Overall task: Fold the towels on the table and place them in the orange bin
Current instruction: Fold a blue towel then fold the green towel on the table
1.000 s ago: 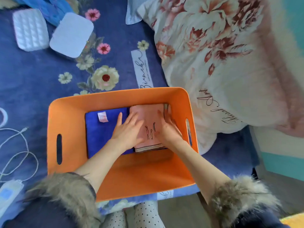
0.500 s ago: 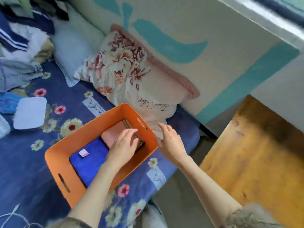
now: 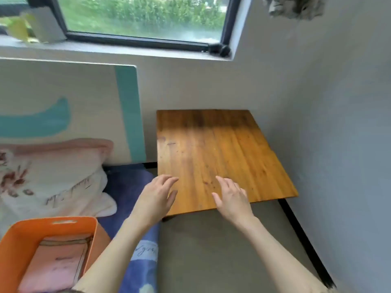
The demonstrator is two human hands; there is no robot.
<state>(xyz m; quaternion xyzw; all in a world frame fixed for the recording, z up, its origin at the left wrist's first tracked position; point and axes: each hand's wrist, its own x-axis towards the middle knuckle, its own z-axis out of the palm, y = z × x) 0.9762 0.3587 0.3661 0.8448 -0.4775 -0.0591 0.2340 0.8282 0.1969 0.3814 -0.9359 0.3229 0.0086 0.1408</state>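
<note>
Both my hands hover over the near edge of the wooden tabletop, left hand and right hand, grip released, fingers loose, holding nothing. Pink towel lies folded in the orange bin on the bed, lower left.

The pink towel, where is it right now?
In the head view the pink towel lies folded inside the orange bin at bottom left, on the bed below the floral pillow, left of the left hand.
</note>
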